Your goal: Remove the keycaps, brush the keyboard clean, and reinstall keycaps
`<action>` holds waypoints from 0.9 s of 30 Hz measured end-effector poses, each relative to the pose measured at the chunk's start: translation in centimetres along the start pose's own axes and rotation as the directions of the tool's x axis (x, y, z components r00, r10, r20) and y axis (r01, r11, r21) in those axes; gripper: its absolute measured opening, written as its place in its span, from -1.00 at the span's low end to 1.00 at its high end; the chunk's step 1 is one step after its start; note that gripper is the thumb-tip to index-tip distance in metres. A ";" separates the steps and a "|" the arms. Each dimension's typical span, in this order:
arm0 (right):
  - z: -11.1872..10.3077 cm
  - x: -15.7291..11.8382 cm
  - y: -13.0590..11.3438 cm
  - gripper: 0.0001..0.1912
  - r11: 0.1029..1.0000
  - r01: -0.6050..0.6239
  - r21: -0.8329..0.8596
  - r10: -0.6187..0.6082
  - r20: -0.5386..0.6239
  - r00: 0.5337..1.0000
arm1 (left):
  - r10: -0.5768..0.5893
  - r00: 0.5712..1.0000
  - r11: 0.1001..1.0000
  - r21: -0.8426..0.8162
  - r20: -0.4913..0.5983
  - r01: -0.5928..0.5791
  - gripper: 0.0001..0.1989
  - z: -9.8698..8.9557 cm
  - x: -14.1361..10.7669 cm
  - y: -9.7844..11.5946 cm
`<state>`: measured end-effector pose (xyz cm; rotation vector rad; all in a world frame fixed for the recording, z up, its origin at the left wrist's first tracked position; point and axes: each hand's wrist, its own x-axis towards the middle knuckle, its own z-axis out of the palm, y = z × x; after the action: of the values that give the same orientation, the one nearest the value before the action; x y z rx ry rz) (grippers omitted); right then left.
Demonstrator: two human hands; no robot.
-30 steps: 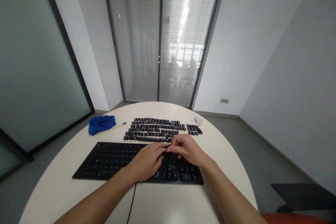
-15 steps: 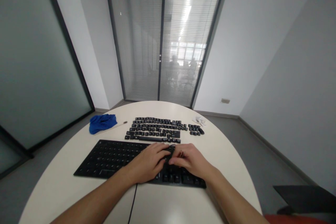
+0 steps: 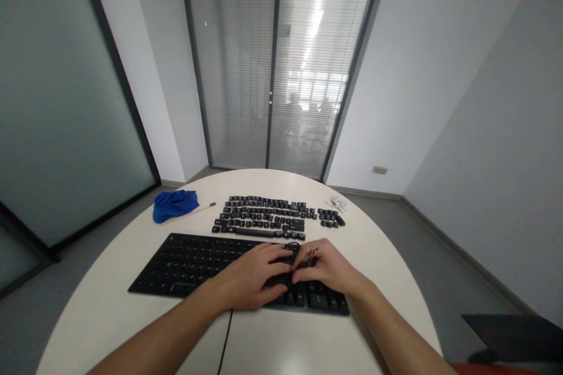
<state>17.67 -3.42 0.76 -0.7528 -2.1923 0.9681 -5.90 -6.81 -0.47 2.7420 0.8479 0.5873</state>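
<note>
A black keyboard [image 3: 193, 261] lies across the near part of the table, its left and middle part bare of keycaps. Loose black keycaps [image 3: 264, 217] lie in rows beyond it, with a smaller group at the right. My left hand [image 3: 257, 275] rests on the keyboard right of its middle, fingers spread. Just right of it, my right hand [image 3: 321, 266] is over the keyboard with thumb and forefinger pinched; what they hold, if anything, is hidden. A thin dark looped thing shows between the hands, too small to make out.
On the round white table [image 3: 109, 316], a blue cloth [image 3: 175, 205] and a thin brush [image 3: 193, 212] lie at the back left. A crumpled white piece [image 3: 338, 203] lies at the back right. A black cable [image 3: 225, 343] runs toward the near edge.
My left hand's fingers have spread wider, with the thumb moved down and right. My right thumb and forefinger have shifted slightly over the keys. The whole view has moved a little.
</note>
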 end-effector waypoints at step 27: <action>-0.4 -0.2 0.5 -0.75 0.986 -0.102 0.132 0.084 0.132 0.988 | -0.026 1.000 0.998 -0.060 -0.004 0.026 -0.69 0.0 0.5 -0.2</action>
<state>18.18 -3.13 0.54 -0.7526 -2.1861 1.2321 -5.59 -6.33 -0.39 2.6729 0.8516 0.6044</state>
